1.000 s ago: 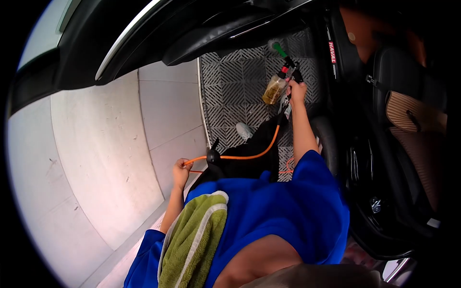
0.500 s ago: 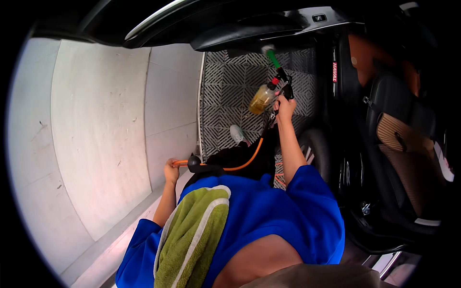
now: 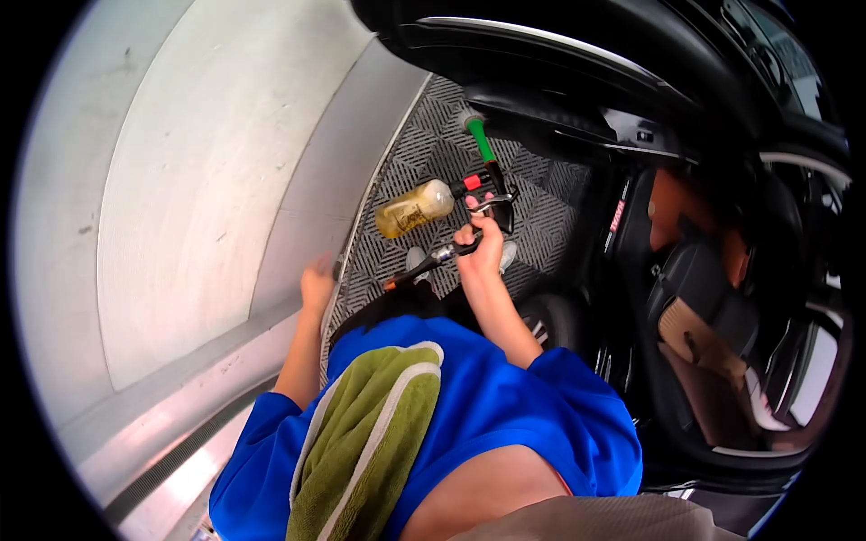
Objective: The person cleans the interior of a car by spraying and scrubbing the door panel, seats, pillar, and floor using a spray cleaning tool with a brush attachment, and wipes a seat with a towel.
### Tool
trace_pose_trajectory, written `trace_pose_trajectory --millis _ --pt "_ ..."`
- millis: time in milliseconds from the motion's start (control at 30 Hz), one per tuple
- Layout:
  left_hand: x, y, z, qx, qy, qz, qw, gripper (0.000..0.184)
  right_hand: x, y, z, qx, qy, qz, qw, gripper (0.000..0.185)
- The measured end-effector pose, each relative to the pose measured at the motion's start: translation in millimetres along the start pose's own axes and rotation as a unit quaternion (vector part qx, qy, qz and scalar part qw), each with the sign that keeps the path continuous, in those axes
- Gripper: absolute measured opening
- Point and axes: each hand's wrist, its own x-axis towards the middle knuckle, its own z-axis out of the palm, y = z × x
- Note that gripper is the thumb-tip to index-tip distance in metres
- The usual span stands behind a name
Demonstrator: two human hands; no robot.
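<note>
Spray gun: the black spray gun is near the upper middle of the frame, above the floor grating, with a silver trigger lever along its side.
Bottle: the clear bottle, partly filled with yellowish liquid and bearing dark print, sticks out leftward from the gun, tilted well over, joined by a black-and-red collar.
Nozzle: the green nozzle points to the top of the frame, with a pale round tip.
Right hand: the right hand holds the gun from below, fingers curled in at the grip and lever, nearly closed.
Hose: a dark hose end with a metal coupling passes by the right hand, running down-left to an orange part.
Left hand: the left hand is at left of centre, near the grating's edge; its fingers are blurred, so how far open they are, and whether they hold anything, cannot be told.
Towel: a green towel with pale edging lies over the blue shirt.
Car: the open black door spans the top; a seat shows at right.
</note>
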Motion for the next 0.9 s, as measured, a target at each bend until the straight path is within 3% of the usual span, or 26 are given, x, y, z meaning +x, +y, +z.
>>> trace_pose_trajectory --millis 100,133,233,267,333,433,467,533,567,600,733,800,833,900 --pt "-1 115 -13 -0.199 -0.01 0.049 0.979 0.025 -39 29 43 -0.13 -0.036 -0.049 0.99 0.048" --pt "-4 144 -15 -0.207 0.004 0.128 0.97 0.026 -45 37 46 -0.19 -0.055 -0.062 0.978 0.05" --pt "-17 191 -17 -0.361 -0.115 0.221 0.899 0.052 -73 61 63 -0.241 -0.128 -0.087 0.958 0.055" --pt "-21 201 -16 -0.393 -0.073 0.234 0.886 0.058 -78 64 63 -0.273 -0.14 -0.084 0.948 0.056" --pt "-12 193 -12 -0.456 -0.128 0.173 0.864 0.063 -83 59 62 -0.308 -0.155 -0.065 0.937 0.063" --pt "13 184 -20 -0.306 -0.083 0.267 0.91 0.064 -78 33 64 -0.548 -0.291 -0.06 0.782 0.067" --pt "18 186 -19 -0.272 -0.054 0.291 0.916 0.059 -65 21 57 -0.622 -0.316 -0.157 0.699 0.058" --pt "22 205 -32 -0.405 -0.232 0.134 0.874 0.056 -69 -3 75 -0.581 -0.278 -0.132 0.753 0.052" --pt "28 208 -23 -0.398 -0.193 0.144 0.885 0.054 -69 -14 80 -0.558 -0.26 -0.124 0.778 0.05" --pt "34 215 -26 -0.395 -0.193 0.098 0.893 0.055 -63 -21 78 -0.533 -0.246 -0.126 0.8 0.048" --pt "58 212 0 -0.406 -0.129 0.095 0.9 0.047 -58 -32 61 -0.525 -0.187 -0.13 0.821 0.041" --pt "62 220 14 -0.391 0.067 0.211 0.893 0.042 -62 -29 51 -0.495 -0.166 -0.093 0.848 0.042" --pt "55 224 12 -0.418 0.041 0.154 0.894 0.038 -63 -26 46 -0.494 -0.164 -0.084 0.849 0.041" --pt "51 226 12 -0.394 0.017 0.131 0.909 0.039 -66 -20 33 -0.505 -0.16 -0.057 0.846 0.041"
